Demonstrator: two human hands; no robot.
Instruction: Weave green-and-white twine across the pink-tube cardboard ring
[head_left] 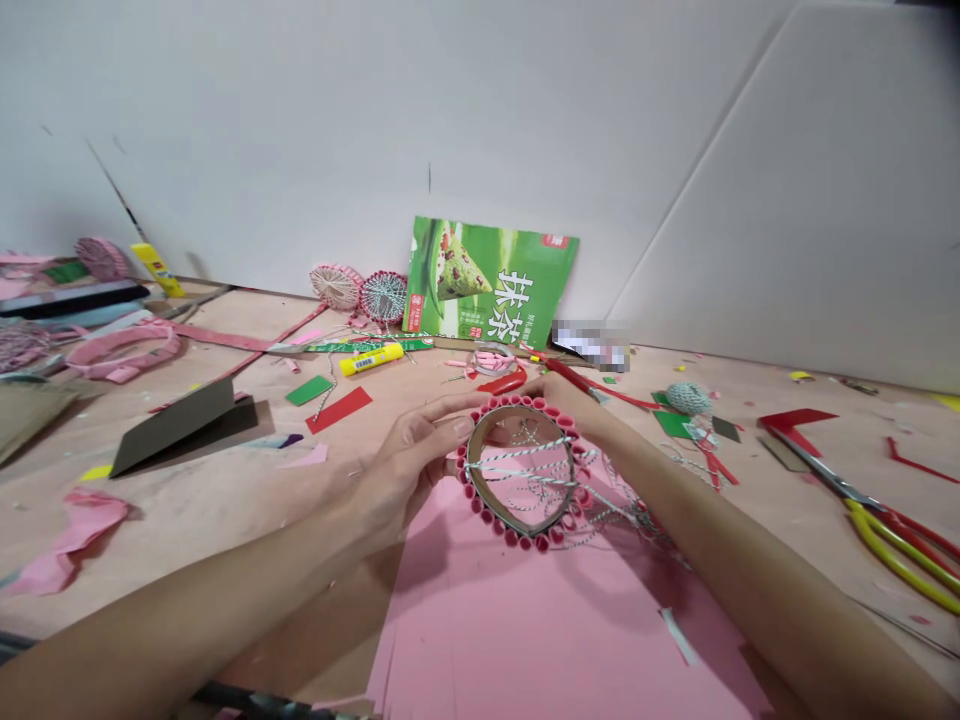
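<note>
A cardboard ring edged with small pink paper rolls stands over pink paper. Striped string crosses its opening in several strands and trails off to the right in a loose tangle. My left hand grips the ring's left side, thumb on the rim and fingers behind it. Behind the ring's upper right edge is my right hand, its fingers mostly hidden by the paper rolls, so its hold cannot be made out.
A green package leans on the white wall behind. Near it lie a yellow glue stick and finished string discs. Yellow-handled scissors lie right, a string ball back right, folded dark card left.
</note>
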